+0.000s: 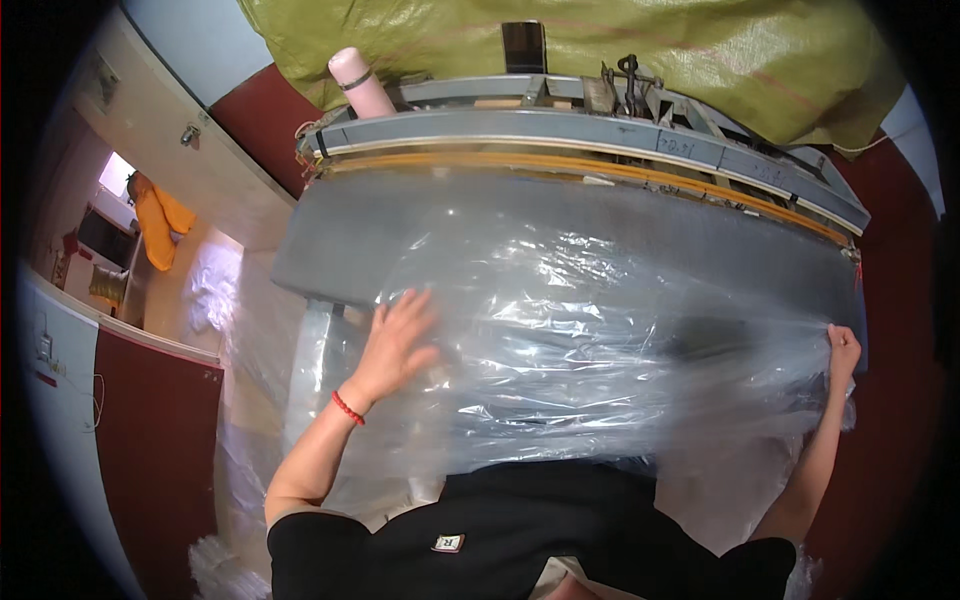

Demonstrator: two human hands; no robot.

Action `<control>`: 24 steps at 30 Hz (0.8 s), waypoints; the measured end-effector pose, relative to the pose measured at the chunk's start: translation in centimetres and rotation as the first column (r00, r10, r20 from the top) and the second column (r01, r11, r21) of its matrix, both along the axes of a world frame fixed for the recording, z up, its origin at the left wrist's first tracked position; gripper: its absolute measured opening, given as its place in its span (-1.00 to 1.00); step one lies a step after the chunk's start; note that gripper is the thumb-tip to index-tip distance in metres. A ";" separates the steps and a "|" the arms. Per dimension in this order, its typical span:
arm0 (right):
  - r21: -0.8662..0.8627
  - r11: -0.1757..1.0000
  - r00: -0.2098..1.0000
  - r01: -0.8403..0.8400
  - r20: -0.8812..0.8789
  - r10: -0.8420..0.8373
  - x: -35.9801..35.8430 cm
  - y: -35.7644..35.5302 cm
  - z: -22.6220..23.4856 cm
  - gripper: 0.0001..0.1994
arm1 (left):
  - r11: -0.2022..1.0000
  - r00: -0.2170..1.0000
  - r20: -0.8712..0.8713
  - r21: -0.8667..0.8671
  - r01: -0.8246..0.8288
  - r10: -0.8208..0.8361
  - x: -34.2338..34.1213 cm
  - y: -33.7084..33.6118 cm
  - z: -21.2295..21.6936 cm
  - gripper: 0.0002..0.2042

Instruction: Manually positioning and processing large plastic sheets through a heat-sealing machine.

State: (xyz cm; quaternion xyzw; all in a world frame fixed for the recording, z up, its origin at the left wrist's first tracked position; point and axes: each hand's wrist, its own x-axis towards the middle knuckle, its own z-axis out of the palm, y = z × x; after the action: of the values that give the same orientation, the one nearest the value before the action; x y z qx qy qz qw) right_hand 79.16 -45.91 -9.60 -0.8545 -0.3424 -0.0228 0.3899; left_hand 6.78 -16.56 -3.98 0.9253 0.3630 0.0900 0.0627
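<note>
**Both hands on a clear plastic sheet spread over a grey machine bed**

Grey machine bed (330,245): wide flat surface, fills the middle of the view, bent by the lens. A grey metal frame (560,125) with a yellow-orange strip (600,168) along it runs across the far edge.

Olive-green tarp (600,45): bunched behind the frame, covers the top of the picture.

Clear plastic sheet (590,330): large, wrinkled, glossy, lies over the bed from the left hand across to the right edge and hangs down toward the person's body. More plastic film (215,285) sits loose on the floor at left.

Person's black shirt (520,540): bottom centre, small badge on it.

Left hand (400,335): fingers spread, palm flat down on the sheet near its left part, pressing it on the bed. Open, not gripping. Red bead bracelet (348,407) on the wrist.

Right hand (843,350): far out at the right end of the bed, closed on the sheet's edge, film pulled taut from it. Hands well apart, arms stretched wide.

Small stuff: pink bottle (360,82) upright at the frame's left end; dark flat phone-like object (524,47) propped against the tarp; orange cloth (160,225) hanging in the room at far left.
</note>
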 end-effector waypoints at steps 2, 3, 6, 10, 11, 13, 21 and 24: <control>0.043 0.998 0.985 0.044 0.166 -0.051 -1.5 1.1 0.4 -0.74 | 0.998 0.962 0.269 0.019 -0.056 0.049 0.0 1.7 -0.2 -0.66; 0.031 0.996 0.979 0.083 0.183 -0.087 -2.5 1.7 0.7 -0.73 | 0.990 0.862 0.486 -0.051 -0.135 0.143 1.3 2.4 0.2 -0.76; 0.004 0.983 0.950 0.182 0.256 -0.176 -5.3 3.3 2.0 -0.72 | 0.953 0.868 0.449 -0.293 -0.081 0.212 4.5 4.9 0.4 -0.76; -0.024 0.976 0.948 0.215 0.245 -0.203 -4.8 2.8 1.8 -0.72 | 0.981 0.914 0.371 -0.030 0.189 -0.165 12.2 5.0 0.2 -0.77; -0.014 0.979 0.952 0.204 0.235 -0.195 -5.0 2.9 1.9 -0.72 | 0.981 0.913 0.371 -0.026 0.193 -0.170 13.2 5.1 0.3 -0.77; -0.006 0.979 0.954 0.205 0.226 -0.198 -5.3 2.9 2.0 -0.71 | 0.947 0.922 0.279 -0.094 0.306 -0.270 14.8 5.5 0.6 -0.83; -0.002 0.975 0.953 0.222 0.212 -0.217 -4.3 2.5 1.3 -0.73 | 0.154 0.539 0.594 -0.745 0.649 0.597 14.4 6.8 4.2 -0.84; -0.023 0.970 0.945 0.241 0.231 -0.230 -4.7 3.1 1.5 -0.72 | 0.286 0.558 0.644 -0.750 0.596 0.524 10.7 10.0 5.0 -0.71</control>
State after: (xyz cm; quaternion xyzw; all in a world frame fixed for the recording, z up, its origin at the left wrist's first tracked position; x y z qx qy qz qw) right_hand 74.50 -42.80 -8.13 -0.8907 -0.2805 -0.1580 0.3209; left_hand 17.50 -6.60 1.03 0.5321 0.2346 0.2745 0.7658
